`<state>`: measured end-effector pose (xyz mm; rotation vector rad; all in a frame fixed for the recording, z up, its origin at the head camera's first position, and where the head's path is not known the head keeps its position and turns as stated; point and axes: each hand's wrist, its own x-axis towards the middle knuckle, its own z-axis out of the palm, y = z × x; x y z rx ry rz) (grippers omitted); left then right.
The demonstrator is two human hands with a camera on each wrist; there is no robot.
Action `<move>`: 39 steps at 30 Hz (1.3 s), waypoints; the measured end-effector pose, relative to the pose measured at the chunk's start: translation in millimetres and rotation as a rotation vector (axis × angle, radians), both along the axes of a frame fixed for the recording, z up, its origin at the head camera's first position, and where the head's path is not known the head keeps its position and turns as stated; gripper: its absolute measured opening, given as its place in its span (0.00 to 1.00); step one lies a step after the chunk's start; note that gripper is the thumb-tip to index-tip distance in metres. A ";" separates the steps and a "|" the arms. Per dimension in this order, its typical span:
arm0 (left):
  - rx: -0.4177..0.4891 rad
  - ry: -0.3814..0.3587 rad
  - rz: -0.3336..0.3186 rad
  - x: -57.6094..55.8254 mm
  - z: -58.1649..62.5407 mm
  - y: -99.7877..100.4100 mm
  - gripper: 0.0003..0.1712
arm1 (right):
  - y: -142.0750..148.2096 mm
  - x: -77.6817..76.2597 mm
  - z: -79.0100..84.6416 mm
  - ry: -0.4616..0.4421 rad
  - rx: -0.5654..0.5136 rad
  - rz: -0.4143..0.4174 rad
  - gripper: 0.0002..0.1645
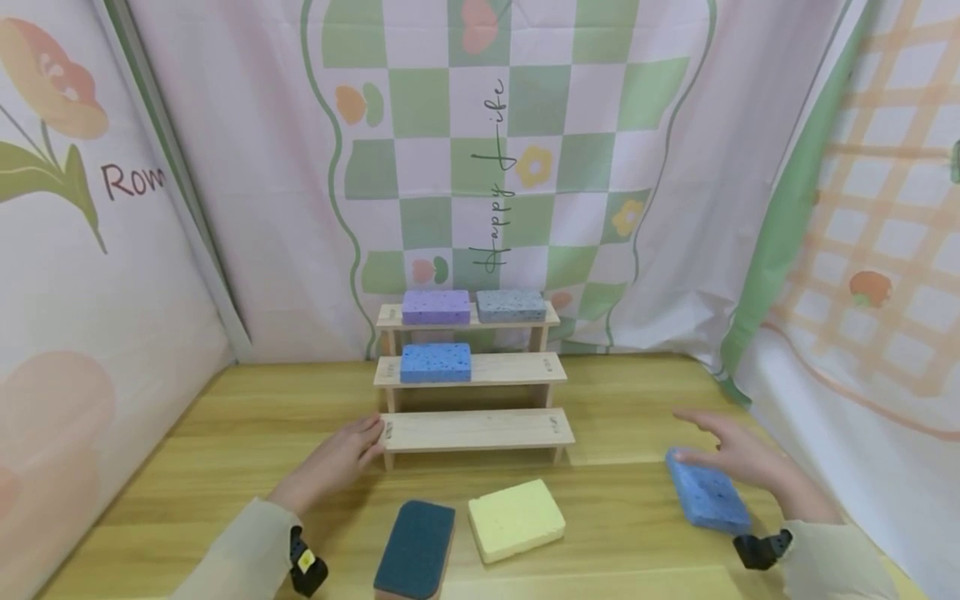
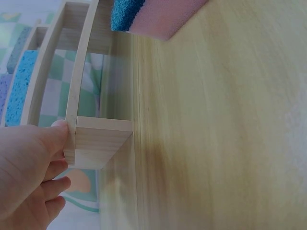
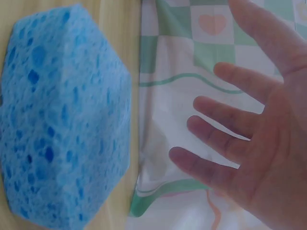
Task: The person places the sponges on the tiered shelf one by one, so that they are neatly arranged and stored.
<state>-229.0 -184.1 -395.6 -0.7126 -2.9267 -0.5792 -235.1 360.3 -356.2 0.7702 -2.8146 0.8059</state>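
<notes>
A three-tier wooden rack stands in the middle of the table. My left hand grips the left end of its lowest shelf; in the left wrist view the thumb lies against the board's edge, the other fingers bent beside it. Over at the right, my right hand hovers above a blue sponge with its fingers spread and nothing held. That sponge fills the left of the right wrist view, apart from the fingers.
On the top shelf sit a purple sponge and a grey one. Another blue sponge rests on the middle shelf. In front of the rack lie a yellow sponge and a dark green-topped scouring sponge. Patterned curtains enclose the table.
</notes>
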 end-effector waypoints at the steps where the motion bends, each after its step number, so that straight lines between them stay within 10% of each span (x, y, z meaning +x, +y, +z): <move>1: 0.000 0.000 0.000 -0.1 0.0 0.0 0.27 | 1.6 0.3 -1.7 -0.003 0.008 -0.004 0.36; 39: -0.008 0.005 0.003 -1.1 0.3 -0.9 0.27 | 12.2 4.3 -28.3 -0.147 0.204 -0.116 0.36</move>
